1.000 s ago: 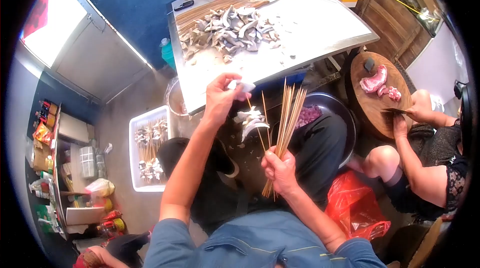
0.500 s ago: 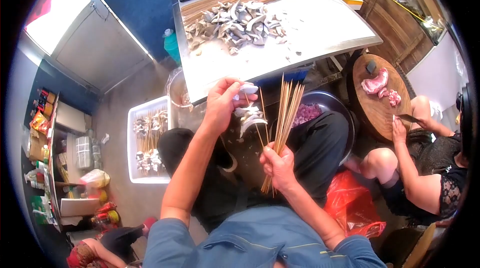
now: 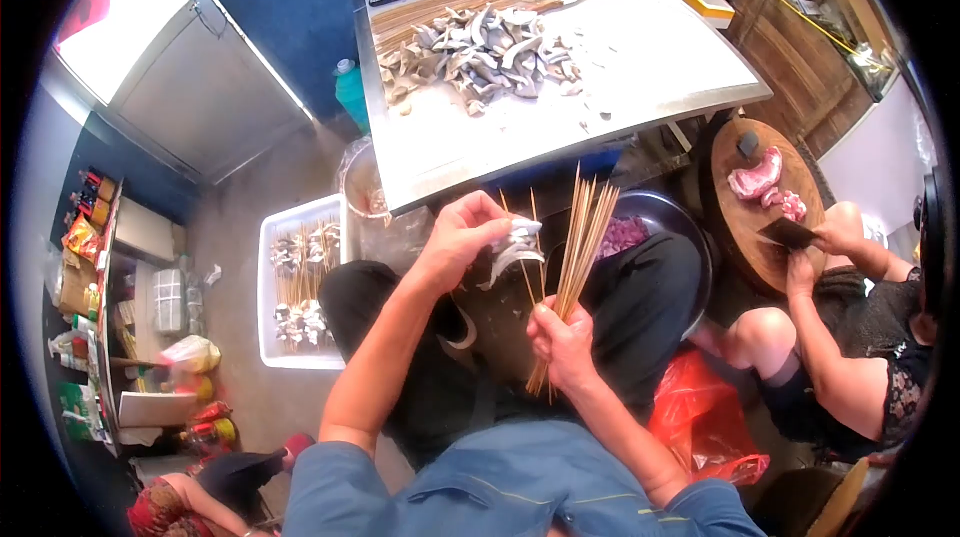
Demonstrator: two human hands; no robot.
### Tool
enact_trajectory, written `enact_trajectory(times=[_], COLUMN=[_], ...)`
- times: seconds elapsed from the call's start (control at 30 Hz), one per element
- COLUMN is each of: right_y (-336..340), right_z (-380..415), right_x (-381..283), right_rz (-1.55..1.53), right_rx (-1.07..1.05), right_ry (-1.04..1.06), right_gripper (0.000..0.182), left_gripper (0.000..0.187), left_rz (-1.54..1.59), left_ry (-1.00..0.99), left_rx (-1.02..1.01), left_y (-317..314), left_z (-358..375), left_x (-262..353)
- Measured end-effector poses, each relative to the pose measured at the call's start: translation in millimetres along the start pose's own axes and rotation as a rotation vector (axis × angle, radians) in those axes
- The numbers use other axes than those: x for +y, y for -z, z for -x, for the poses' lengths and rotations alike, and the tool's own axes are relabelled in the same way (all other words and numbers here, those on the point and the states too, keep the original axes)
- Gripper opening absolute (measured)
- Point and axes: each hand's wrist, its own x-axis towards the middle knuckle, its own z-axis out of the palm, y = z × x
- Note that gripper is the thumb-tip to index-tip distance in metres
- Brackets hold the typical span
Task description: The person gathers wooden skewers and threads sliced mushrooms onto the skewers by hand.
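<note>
My left hand [image 3: 462, 242] pinches a whitish oyster mushroom piece [image 3: 522, 228] near the upper ends of two bamboo skewers. The skewers' tips stick up above it, and more grey-white mushroom pieces [image 3: 514, 255] sit threaded just below. In my right hand [image 3: 562, 340] are those two skewers at their lower part, together with a thick upright bundle of bare bamboo skewers [image 3: 582, 242]. Ahead, a heap of loose oyster mushroom pieces [image 3: 490, 52] lies on the white table [image 3: 660, 67], with loose skewers [image 3: 400, 25] behind it.
On my left, a white tray [image 3: 265, 337] holds filled skewers. A bowl [image 3: 690, 227] of reddish chopped food stands by my right knee. Farther right, a co-worker holds a cleaver [image 3: 787, 233] over a round chopping block [image 3: 735, 237] with meat. A red plastic bag [image 3: 700, 427] lies below.
My left hand has moved down, sliding the mushroom piece from the skewer tips onto the shafts, close against the other pieces. The co-worker's cleaver has shifted over the block.
</note>
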Motion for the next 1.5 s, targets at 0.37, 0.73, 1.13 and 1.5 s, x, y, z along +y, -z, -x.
enact_trajectory(times=[0.37,0.73,1.13,1.5], right_y=[3.9,15.8,6.8,6.6], right_z=[-8.0,-8.2,-3.4,-2.2], right_x=[-3.5,-1.7,1.1,2.4], right_rz=[-0.008,-0.028,-0.012,0.0], right_rx=[0.052,0.055,0.036,0.049], right_ry=[-0.007,-0.032,-0.039,-0.044], right_gripper=[0.009,0.009,0.008,0.009], left_gripper=[0.021,0.019,0.017,0.027], left_rz=[-0.983,-0.802,-1.53,-0.748], left_ry=[-0.618,-0.44,-0.868,-0.625], left_rx=[0.545,0.53,0.42,0.104], left_y=[73.8,79.0,74.2,85.2], left_z=[-146.1,-139.7,-110.0,-115.5], left_x=[24.7,40.0,65.7,36.4])
